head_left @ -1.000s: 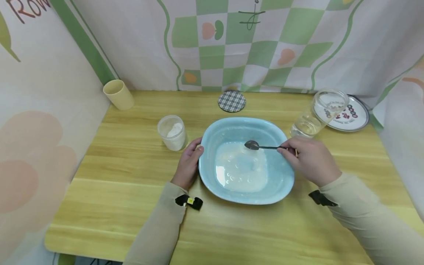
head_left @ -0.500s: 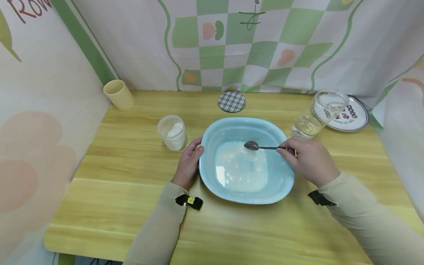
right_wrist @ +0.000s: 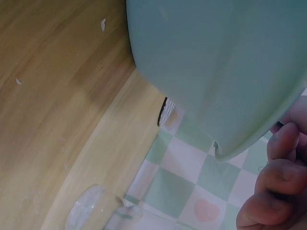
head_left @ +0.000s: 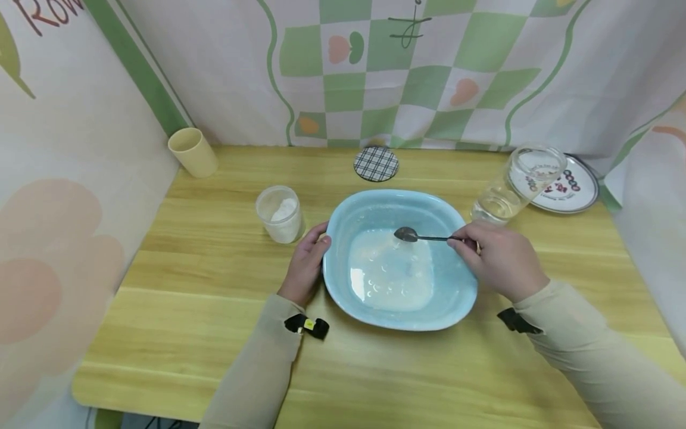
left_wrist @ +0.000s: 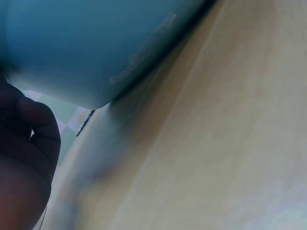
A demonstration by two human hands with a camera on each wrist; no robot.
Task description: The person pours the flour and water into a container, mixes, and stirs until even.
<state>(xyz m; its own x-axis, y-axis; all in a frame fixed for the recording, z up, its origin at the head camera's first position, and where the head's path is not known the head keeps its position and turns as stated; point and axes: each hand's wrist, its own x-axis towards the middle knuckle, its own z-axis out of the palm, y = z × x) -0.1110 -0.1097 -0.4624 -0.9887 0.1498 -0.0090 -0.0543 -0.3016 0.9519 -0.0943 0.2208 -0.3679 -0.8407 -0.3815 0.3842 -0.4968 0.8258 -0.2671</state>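
Observation:
A light blue basin (head_left: 334,277) stands on the wooden table, with a shallow layer of cloudy white liquid (head_left: 393,280) on its bottom. My left hand (head_left: 304,268) holds the basin's left side, thumb at the rim and fingers along the outer wall. In the left wrist view curled fingers (left_wrist: 41,120) show beside that wall. Between thumb and fingers, my right hand (head_left: 504,259) pinches the handle of a dark metal spoon (head_left: 406,235). The spoon lies nearly level over the basin, its bowl pointing left. Curled right fingers (right_wrist: 276,182) appear beside the rim in the right wrist view.
Left of the basin stands a clear plastic tub (head_left: 281,214) of white powder. Behind my right hand is a glass jar (head_left: 495,202) with clear liquid, overlapping a patterned plate (head_left: 581,199). A checked coaster (head_left: 376,164) and a yellow cup (head_left: 195,155) are at the back.
The spoon has shifted very slightly to the left over the basin. The left hand and the basin stay in place.

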